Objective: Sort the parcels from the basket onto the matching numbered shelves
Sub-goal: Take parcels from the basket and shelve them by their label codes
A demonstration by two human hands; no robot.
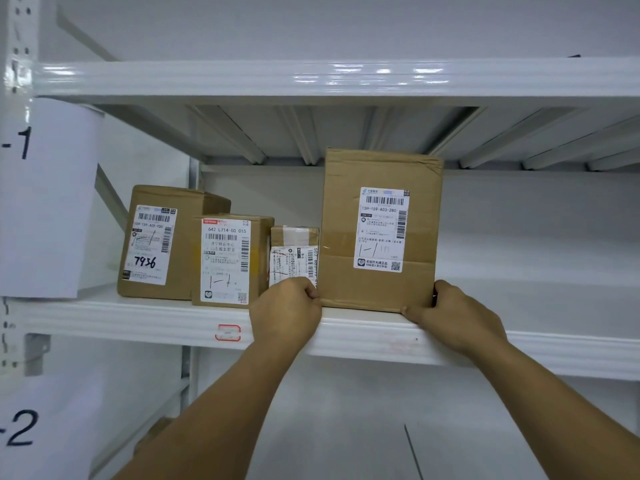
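Note:
A tall brown cardboard parcel stands upright on the white shelf, its white label marked "1-1" facing me. My left hand grips its lower left corner and my right hand grips its lower right corner. To its left stand three more parcels: a small taped one partly hidden behind my left hand, a medium box also marked "1-1", and a box with "7936" written on its label.
A paper sign reading "-1" hangs on the left upright beside this shelf, and a sign reading "-2" marks the level below. The shelf runs on to the right of the tall parcel. Another shelf beam runs overhead.

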